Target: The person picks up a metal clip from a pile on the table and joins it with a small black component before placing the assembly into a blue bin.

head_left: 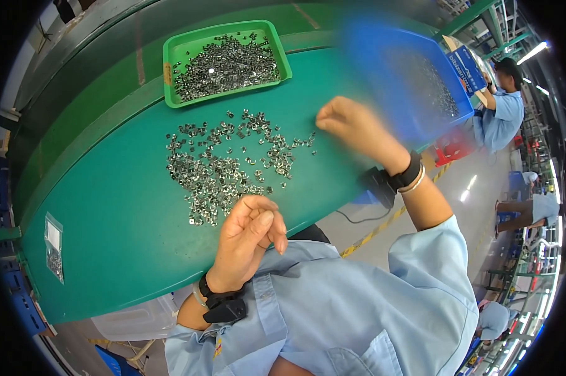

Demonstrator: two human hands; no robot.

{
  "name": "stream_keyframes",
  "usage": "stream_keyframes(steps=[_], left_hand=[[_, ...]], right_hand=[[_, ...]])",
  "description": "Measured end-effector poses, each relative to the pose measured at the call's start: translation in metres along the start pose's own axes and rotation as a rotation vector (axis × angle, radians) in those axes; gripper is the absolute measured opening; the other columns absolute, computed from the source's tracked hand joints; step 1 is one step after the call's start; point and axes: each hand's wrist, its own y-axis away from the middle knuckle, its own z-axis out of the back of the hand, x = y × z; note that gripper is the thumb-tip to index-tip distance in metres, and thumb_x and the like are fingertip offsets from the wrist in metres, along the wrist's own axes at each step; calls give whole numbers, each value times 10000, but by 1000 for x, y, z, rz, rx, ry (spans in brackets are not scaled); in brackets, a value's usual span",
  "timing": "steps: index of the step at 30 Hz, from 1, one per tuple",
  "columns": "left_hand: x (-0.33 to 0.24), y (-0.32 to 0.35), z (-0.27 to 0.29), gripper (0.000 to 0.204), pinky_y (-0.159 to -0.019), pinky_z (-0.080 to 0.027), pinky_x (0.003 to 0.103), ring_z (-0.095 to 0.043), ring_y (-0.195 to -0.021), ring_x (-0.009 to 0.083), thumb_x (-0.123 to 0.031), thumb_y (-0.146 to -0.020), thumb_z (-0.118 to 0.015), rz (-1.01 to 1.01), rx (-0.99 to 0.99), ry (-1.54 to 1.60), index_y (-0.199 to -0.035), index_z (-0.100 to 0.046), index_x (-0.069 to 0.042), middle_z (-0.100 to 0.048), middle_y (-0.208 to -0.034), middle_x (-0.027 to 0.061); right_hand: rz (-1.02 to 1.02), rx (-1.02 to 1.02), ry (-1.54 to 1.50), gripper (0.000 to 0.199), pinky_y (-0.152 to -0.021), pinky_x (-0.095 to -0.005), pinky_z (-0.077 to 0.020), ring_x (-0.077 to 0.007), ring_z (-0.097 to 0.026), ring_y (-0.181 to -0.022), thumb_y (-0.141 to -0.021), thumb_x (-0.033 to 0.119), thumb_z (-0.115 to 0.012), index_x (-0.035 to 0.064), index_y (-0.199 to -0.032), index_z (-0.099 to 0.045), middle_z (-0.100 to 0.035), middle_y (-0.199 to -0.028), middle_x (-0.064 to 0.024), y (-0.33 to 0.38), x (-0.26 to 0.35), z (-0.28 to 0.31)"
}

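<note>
Several small shiny metal parts [223, 164] lie spread on the green table [120, 225]. My left hand [250, 237] hovers at the near edge of that spread, fingers curled and pinched together; whether a part sits in them is hidden. My right hand [352, 125] is a closed fist beside the right end of the spread, blurred by motion, and close to the blue tray [408, 69] that holds more metal parts. I cannot see anything held in it.
A green tray [223, 59] heaped with the same metal parts stands at the far side. A small clear bag [54, 247] of parts lies near the table's left end. Another person in a light blue shirt [502, 109] sits beyond the blue tray.
</note>
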Motion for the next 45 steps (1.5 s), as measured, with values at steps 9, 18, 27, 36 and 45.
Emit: stream_keyframes(steps=[9, 18, 27, 36, 45], left_hand=[[0, -1, -2, 135, -602, -477, 271, -563, -648, 140, -112, -965, -440, -3, 43, 31, -1073, -474, -38, -577, -821, 86], [0, -8, -20, 161, -538, -471, 285, -557, -610, 146, -157, -958, -476, 3, -147, -146, -1057, -484, -31, -573, -798, 84], [2, -5, -25, 174, -544, -468, 255, -565, -633, 130, -173, -962, -478, -32, -144, -225, -1048, -494, -22, -585, -843, 81], [1, 2, -22, 117, -544, -465, 238, -565, -627, 115, -127, -948, -494, -53, -141, -312, -1004, -504, -25, -595, -836, 71], [-6, 2, -25, 88, -549, -464, 235, -566, -641, 112, -91, -946, -469, -3, -160, -576, -980, -513, -23, -601, -843, 75]], right_hand=[[130, -42, 181, 130, -705, -321, -478, -236, -601, -782, -786, 101, -657, 30, -879, -601, -579, -823, -85, 12, -7, -10], [455, -144, 5, 147, -654, -335, -469, -235, -586, -758, -741, 36, -691, 41, -861, -606, -586, -820, -76, 38, 38, -22], [634, -124, -84, 191, -597, -322, -470, -244, -582, -722, -709, -11, -706, 26, -864, -600, -586, -800, -81, 56, 58, -48], [608, -122, -174, 190, -607, -323, -473, -241, -585, -731, -711, -15, -703, 28, -864, -598, -586, -810, -82, 62, 58, -56], [659, -120, -118, 193, -604, -314, -478, -231, -594, -737, -712, -3, -710, 28, -878, -616, -590, -817, -81, 64, 53, -53]])
